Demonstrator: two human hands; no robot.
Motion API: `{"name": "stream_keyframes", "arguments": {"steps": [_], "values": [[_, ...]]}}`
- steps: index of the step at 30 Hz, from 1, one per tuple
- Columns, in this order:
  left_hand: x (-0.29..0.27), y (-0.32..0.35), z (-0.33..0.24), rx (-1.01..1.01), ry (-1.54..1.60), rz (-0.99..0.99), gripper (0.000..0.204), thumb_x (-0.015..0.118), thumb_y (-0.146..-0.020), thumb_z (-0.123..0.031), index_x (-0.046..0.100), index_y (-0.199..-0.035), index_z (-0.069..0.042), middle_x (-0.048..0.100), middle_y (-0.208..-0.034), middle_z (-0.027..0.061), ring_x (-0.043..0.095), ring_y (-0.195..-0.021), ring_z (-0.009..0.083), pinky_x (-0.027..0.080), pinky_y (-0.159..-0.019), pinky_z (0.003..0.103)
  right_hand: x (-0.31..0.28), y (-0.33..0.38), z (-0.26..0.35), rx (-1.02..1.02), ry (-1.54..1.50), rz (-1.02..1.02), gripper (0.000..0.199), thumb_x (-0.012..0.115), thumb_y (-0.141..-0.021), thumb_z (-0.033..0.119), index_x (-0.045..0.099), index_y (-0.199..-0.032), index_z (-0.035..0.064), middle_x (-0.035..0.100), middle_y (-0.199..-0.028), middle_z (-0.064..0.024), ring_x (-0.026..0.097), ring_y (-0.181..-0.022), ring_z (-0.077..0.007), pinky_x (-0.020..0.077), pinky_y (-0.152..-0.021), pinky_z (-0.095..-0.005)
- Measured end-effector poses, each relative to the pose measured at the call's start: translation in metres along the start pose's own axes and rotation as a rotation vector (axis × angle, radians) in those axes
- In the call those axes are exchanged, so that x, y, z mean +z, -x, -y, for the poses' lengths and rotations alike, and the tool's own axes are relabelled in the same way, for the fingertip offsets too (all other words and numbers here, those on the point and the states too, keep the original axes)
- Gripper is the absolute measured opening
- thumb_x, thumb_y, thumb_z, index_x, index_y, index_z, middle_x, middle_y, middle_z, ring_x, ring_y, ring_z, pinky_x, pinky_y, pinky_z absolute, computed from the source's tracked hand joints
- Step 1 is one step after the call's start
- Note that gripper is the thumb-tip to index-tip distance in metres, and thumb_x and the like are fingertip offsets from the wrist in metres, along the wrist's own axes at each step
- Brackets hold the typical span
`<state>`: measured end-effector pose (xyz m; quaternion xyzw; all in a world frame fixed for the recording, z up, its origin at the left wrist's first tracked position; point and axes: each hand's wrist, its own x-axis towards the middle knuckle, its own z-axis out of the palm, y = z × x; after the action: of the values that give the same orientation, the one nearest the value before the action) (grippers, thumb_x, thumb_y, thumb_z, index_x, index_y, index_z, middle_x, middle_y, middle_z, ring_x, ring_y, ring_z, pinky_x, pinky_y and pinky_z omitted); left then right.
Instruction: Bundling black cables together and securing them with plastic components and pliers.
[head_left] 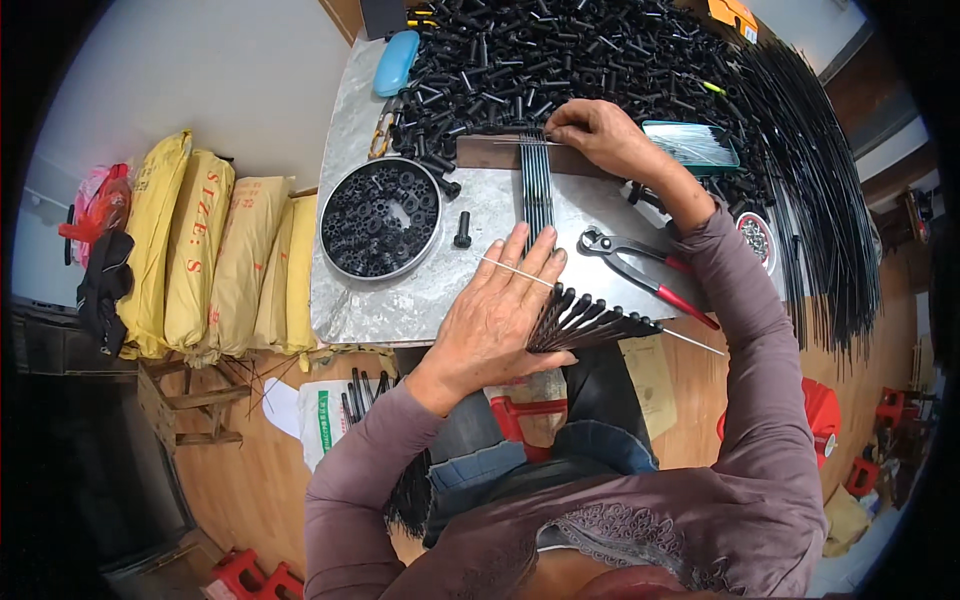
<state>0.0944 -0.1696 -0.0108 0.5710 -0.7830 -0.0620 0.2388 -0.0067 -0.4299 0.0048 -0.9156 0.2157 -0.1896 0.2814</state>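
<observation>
Several slim black rods (537, 190), resembling umbrella ribs, lie side by side on the table and run under the fingers of my left hand (498, 315). That hand rests flat on them with its fingers stretched out. Between its thumb and forefinger more black rods (575, 318) fan out to the right, their knobbed ends strung on a thin pale wire (690, 342) that crosses over my fingers. My right hand (598, 135) is closed in a pinch at the rods' far ends, where a thin metal wire (510, 143) lies across them. The fingertips are partly hidden.
Black plastic bolt-like parts (570, 60) heap the table's far side. A round bowl (430, 235) of small black rings stands left, near one loose black part (463, 230). Red-handled pincers (635, 265), a tray of pale wires (700, 148) and long black rods (820, 190) are right.
</observation>
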Motion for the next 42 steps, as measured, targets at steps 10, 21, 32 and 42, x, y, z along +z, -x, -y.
{"name": "stream_keyframes", "arguments": {"steps": [10, 21, 32, 42], "values": [[0.000, 0.001, 0.000, -0.006, 0.057, -0.030, 0.104, 0.084, -0.056, -0.044, 0.039, -0.137, 0.002, 0.033, -0.146, 0.0227, 0.030, -0.135, 0.0437, 0.028, -0.110, 0.051, 0.005, 0.000, 0.005, 0.078, -0.058, -0.016, 0.019, 0.061, -0.088, 0.013, 0.066, -0.098, -0.0027, 0.068, -0.087, -0.0103, 0.064, -0.082, -0.0175, 0.0497, -0.075, -0.0315], [-0.004, 0.000, -0.001, -0.015, 0.042, -0.002, 0.099, 0.081, -0.061, -0.046, 0.039, -0.137, 0.003, 0.032, -0.146, 0.0235, 0.027, -0.137, 0.0427, 0.027, -0.111, 0.050, 0.000, 0.001, 0.029, 0.202, 0.234, -0.029, 0.020, 0.060, -0.088, 0.016, 0.068, -0.099, 0.0011, 0.068, -0.085, -0.0119, 0.065, -0.078, -0.0199, 0.0505, -0.072, -0.0320], [-0.004, 0.000, -0.001, -0.034, 0.071, 0.006, 0.101, 0.084, -0.057, -0.039, 0.038, -0.138, 0.000, 0.030, -0.148, 0.0213, 0.026, -0.138, 0.0416, 0.027, -0.112, 0.049, 0.013, -0.002, 0.013, 0.007, 0.017, -0.074, 0.019, 0.059, -0.086, 0.005, 0.064, -0.104, -0.0011, 0.068, -0.093, -0.0106, 0.065, -0.086, -0.0180, 0.0507, -0.078, -0.0301], [-0.004, 0.000, -0.002, -0.037, 0.079, -0.011, 0.102, 0.085, -0.055, -0.037, 0.039, -0.138, 0.000, 0.030, -0.148, 0.0216, 0.026, -0.138, 0.0409, 0.027, -0.112, 0.049, 0.005, -0.001, 0.018, -0.119, 0.254, -0.280, 0.024, 0.064, -0.082, 0.013, 0.066, -0.103, 0.0035, 0.068, -0.100, -0.0147, 0.066, -0.086, -0.0301, 0.0516, -0.075, -0.0395]]}}
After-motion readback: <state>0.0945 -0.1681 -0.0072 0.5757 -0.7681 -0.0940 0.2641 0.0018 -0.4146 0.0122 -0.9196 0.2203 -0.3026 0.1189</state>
